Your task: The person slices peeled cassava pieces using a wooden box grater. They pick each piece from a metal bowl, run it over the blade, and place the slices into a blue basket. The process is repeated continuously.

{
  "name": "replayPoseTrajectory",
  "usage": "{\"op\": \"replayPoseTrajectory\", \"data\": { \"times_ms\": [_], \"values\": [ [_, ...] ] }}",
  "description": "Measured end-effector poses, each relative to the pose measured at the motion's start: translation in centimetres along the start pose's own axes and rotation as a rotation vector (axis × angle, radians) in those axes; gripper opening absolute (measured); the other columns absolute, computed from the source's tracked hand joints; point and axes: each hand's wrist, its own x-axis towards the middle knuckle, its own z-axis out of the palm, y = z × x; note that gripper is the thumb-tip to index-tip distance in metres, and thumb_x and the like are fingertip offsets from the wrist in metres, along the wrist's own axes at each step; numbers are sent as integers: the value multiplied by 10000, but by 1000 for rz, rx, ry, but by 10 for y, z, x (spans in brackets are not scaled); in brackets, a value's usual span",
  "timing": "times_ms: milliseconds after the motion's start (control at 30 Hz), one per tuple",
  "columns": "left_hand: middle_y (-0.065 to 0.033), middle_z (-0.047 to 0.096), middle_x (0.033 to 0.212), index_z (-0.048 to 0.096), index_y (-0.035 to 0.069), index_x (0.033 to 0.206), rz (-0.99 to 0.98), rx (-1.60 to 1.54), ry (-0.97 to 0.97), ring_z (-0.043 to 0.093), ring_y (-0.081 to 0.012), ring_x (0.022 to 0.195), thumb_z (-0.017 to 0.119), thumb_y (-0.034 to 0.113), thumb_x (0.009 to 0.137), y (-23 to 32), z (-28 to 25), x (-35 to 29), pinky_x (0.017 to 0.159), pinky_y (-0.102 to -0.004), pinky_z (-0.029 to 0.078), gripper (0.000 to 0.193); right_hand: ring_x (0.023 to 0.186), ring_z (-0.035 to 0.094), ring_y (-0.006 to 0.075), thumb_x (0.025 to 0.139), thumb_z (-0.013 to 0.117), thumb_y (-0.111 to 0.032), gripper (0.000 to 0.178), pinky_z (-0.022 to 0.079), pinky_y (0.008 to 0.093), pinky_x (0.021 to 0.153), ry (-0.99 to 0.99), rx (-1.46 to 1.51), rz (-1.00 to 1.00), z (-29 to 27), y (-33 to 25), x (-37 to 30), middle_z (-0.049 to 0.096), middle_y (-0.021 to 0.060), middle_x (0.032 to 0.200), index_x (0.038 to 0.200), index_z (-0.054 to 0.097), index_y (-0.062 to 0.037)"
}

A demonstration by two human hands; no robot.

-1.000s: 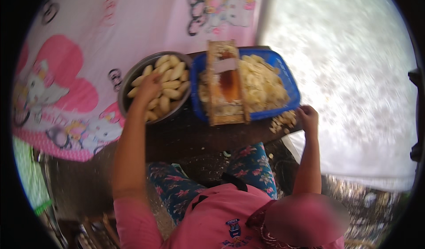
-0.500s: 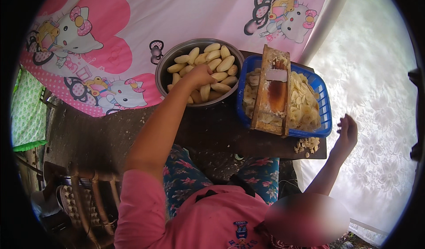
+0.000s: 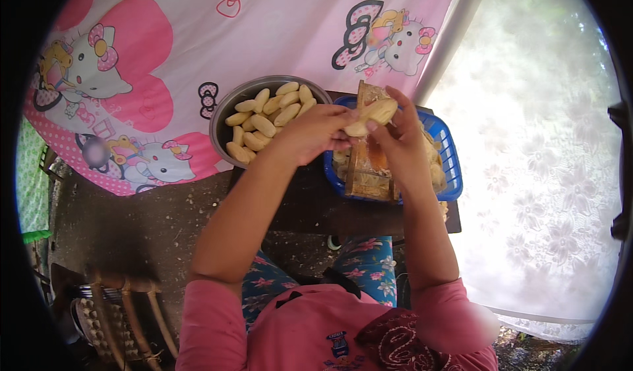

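Peeled bananas [image 3: 380,111] are held between my two hands, above a wooden slicer; they look like two lying against each other. My left hand [image 3: 308,136] is closed on their left end, fingers pinching. From the other side, my right hand [image 3: 407,152] grips them with thumb and fingers. The wooden slicer [image 3: 370,185] rests across a blue plastic basket [image 3: 452,167], its middle partly hidden by my hands. Thin banana slices [image 3: 435,167] lie in the basket. To the left, a round metal basin [image 3: 219,130] holds many whole peeled bananas [image 3: 264,126].
Basin and basket stand on a dark wooden table [image 3: 297,209] in front of my knees. A pink cartoon-print curtain [image 3: 277,35] hangs behind it, and a white lace curtain [image 3: 527,173] on the right. A wooden slatted chair [image 3: 125,318] stands at lower left.
My left hand has left the basin and moved right with banana in it. My right hand has come in from the right side and closed on the bananas over the slicer.
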Motion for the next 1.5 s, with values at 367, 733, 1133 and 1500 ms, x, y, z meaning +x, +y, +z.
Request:
{"op": "replayPoseTrajectory", "data": {
  "times_ms": [367,733,1133,1500],
  "values": [
    [-377,453,1265,221,-79,1463,319,857,364,499,-486,1182,552,177,936,-73,55,17,983,-483,437,673,1056,656,268,840,703,-43,636,527,331,870,59,-563,-19,-46,30,-18,588,185,1248,1410,422,-67],
    [-386,421,1315,94,-112,1477,180,884,238,524,-476,1164,501,63,882,-61,49,21,947,-478,478,742,955,623,198,896,654,-90,597,501,314,838,110,-597,24,-62,65,58,615,149,1065,1414,356,-85],
    [-373,476,1276,107,-120,1472,226,917,254,560,-446,1133,525,73,882,-61,50,20,914,-466,498,749,909,645,236,886,663,-133,570,501,342,814,161,-639,-3,-64,75,81,646,170,991,1394,405,-138],
    [-376,528,1190,135,-72,1491,185,872,294,554,-477,1109,466,112,918,-57,54,13,947,-480,463,687,1115,612,312,849,669,-53,557,493,391,920,94,-602,-93,-52,62,5,588,200,1224,1357,440,-72]
  ]
}}
